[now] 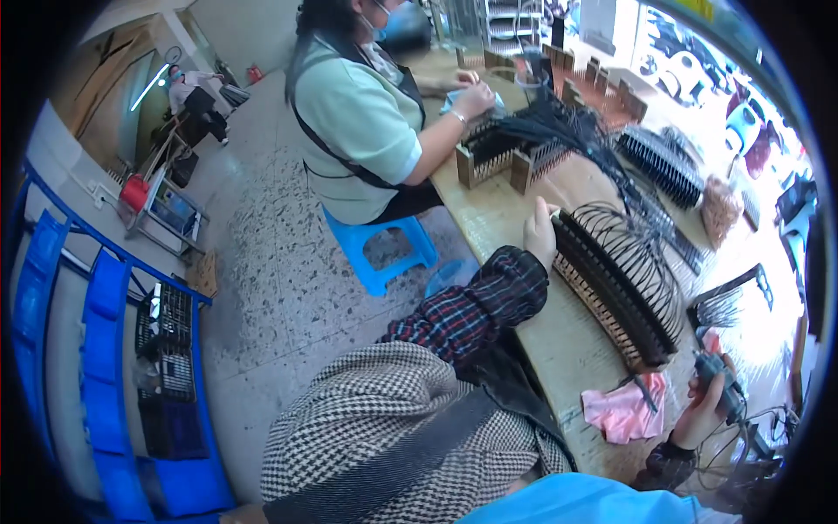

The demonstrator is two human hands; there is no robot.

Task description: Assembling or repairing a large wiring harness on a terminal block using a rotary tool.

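Note:
My left hand (541, 232) grips the far end of a long curved wooden rack (602, 306) on the table edge. Thin black strips stand in a row along this rack and arch over in loops (642, 253) on its far side. At the lower right, my right hand (703, 407) is wrapped round a dark grey-green hand tool (721, 389) with a cable, perhaps a glue gun; its exact kind is unclear. Between the tool and the rack's near end lies a crumpled pink cloth (624, 410), with a small dark stick-like piece on it.
Across the table (463, 205) stand more wooden racks (515, 166) and bundles of black strips (659, 166). A co-worker (367, 122) sits on a blue stool (380, 253) at the far left side, hands on the table. Blue shelving (105, 349) stands at left.

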